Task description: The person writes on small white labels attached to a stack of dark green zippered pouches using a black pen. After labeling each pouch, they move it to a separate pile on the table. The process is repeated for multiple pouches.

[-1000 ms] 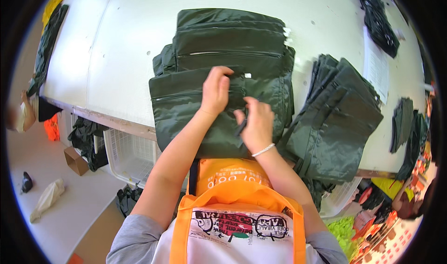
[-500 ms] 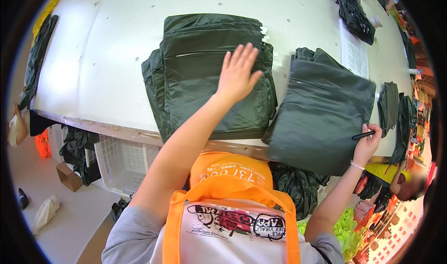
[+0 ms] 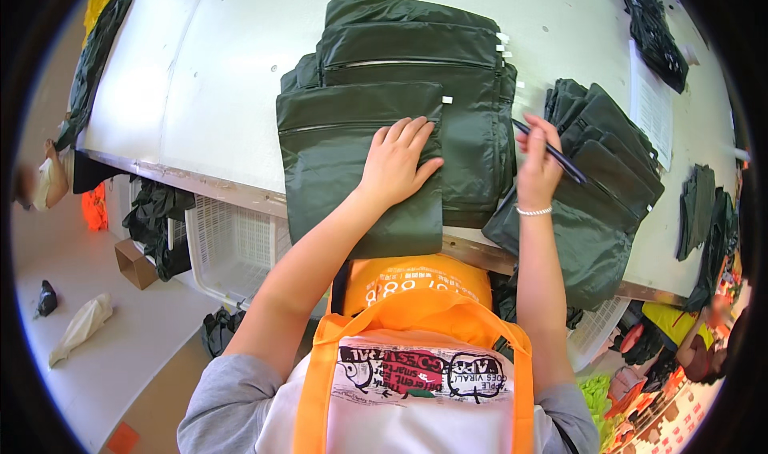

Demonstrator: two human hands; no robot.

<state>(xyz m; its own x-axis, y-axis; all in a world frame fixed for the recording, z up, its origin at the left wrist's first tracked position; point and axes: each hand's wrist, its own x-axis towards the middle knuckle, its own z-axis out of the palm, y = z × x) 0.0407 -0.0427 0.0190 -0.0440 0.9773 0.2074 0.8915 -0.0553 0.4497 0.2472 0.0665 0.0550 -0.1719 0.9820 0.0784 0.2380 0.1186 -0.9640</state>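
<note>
My left hand [image 3: 398, 162] lies flat, fingers stretched, on a dark green fabric panel [image 3: 352, 178] with a zip across its upper part and a small white tag at its right edge. This panel overlaps the front left of a pile of similar zipped panels [image 3: 416, 46]. Its lower edge reaches past the table edge. My right hand [image 3: 538, 170] is raised between that pile and a fanned second pile [image 3: 604, 158] on the right. Its fingers are closed around a slim dark pen-shaped tool [image 3: 570, 166], slightly blurred, whose exact kind I cannot make out.
White table [image 3: 224, 78] with a worn front edge. A bundle of black straps [image 3: 652, 34] and a printed sheet [image 3: 650, 106] lie at far right, with more dark fabric [image 3: 696, 210] nearer. Below the table stands a white plastic basket [image 3: 232, 254]. Another person's arm [image 3: 52, 182] shows at far left.
A panel now lies across the left pile's front under my left hand, and the right pile shows fanned layers. My right hand has moved left and up from the right panel's edge, still holding the tool.
</note>
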